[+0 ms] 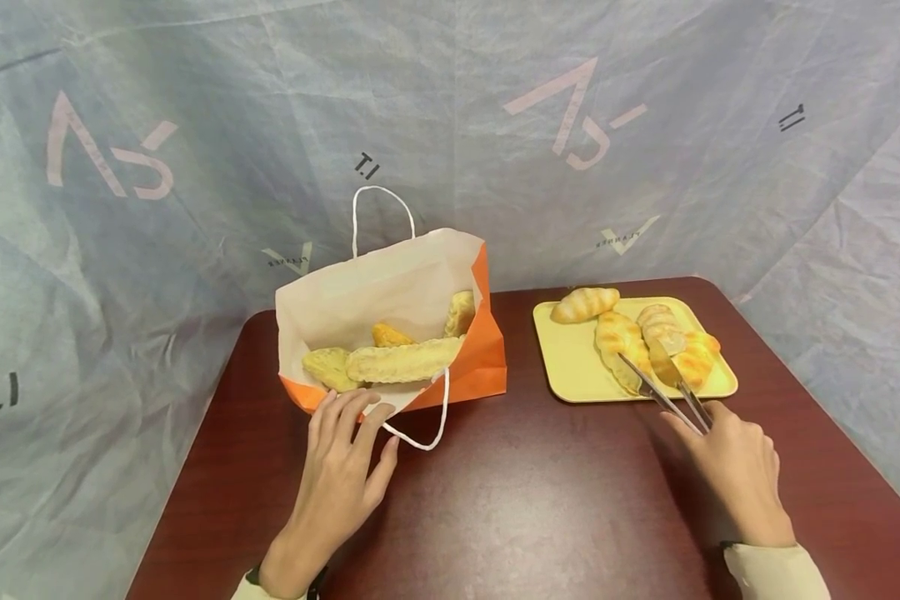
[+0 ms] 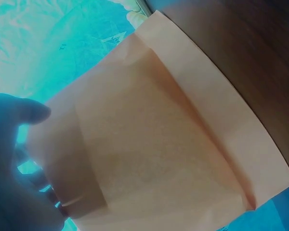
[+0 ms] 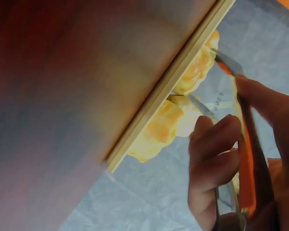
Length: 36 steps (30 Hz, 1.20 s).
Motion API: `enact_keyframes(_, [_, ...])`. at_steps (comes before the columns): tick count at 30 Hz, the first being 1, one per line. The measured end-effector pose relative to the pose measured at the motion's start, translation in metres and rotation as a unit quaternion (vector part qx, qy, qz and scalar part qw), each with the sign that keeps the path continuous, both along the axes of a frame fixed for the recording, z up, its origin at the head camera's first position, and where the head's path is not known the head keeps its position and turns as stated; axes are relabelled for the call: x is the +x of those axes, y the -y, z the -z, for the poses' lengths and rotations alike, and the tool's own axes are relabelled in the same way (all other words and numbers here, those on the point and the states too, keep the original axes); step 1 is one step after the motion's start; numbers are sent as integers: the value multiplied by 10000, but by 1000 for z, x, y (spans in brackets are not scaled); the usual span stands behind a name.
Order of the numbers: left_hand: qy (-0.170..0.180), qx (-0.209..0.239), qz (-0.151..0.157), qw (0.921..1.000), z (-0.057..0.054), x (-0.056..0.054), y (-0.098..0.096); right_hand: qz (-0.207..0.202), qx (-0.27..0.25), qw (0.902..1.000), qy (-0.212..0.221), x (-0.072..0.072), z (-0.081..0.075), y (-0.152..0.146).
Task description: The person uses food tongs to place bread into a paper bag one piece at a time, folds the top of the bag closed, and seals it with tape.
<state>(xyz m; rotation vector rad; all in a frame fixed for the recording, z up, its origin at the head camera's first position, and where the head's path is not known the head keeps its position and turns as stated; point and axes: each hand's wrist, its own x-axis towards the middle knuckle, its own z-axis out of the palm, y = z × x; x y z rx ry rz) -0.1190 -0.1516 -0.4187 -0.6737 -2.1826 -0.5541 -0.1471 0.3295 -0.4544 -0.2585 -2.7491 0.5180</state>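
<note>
Cream-coloured sleeves [image 1: 780,575] lie nearest. Before the upright orange paper bag with its white lining [image 1: 477,371], the bare left hand [image 1: 341,475] rests relaxed fingers on the near rim, thumb held apart. Right of the bag, over the glossy reddish-brown worktop [image 1: 540,500], the bare right hand [image 1: 738,462] grips slim silver metal tongs [image 1: 693,402]; their tips stand parted among the bread, and whether they squeeze a piece I cannot tell. Inside the bag, four yellowish bread pieces [image 1: 405,360] show. At least four golden glazed rolls [image 1: 621,332] sit right of the bag on a flat yellow tray [image 1: 570,362]. If bagging is the work, it looks roughly half done, the tray's rolls being left. Grey printed fabric [image 1: 420,100] hangs behind the bag.
</note>
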Motion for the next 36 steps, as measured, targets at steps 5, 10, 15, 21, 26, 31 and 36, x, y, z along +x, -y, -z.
enact_keyframes(5, [-17, -8, 22, 10000, -1, -2, -1, 116, 183, 9998, -5, -1, -5, 9])
enact_keyframes(10, [-58, 33, 26, 10000, -2, -4, -1, 103, 295, 9994, 134, -7, -11, 19])
enact_keyframes(15, [-28, 11, 10, 10000, -2, -5, -1, 32, 406, 9990, 162, -12, -12, 23])
enact_keyframes(21, [-6, -9, 6, 10000, -1, -5, -1, 32, 551, 9985, -3, -14, -10, 26])
enact_keyframes(26, [-12, -95, 32, 9999, -1, -4, 0, -5, 610, 9981, -26, -10, -5, 25])
enact_keyframes(31, [1, -190, 51, 9998, -3, -3, 1, 25, 495, 9987, -77, -4, 1, 22])
enact_keyframes(36, [-21, -189, 40, 9998, -4, -4, 0, 10, 501, 9982, -338, -5, 0, 23])
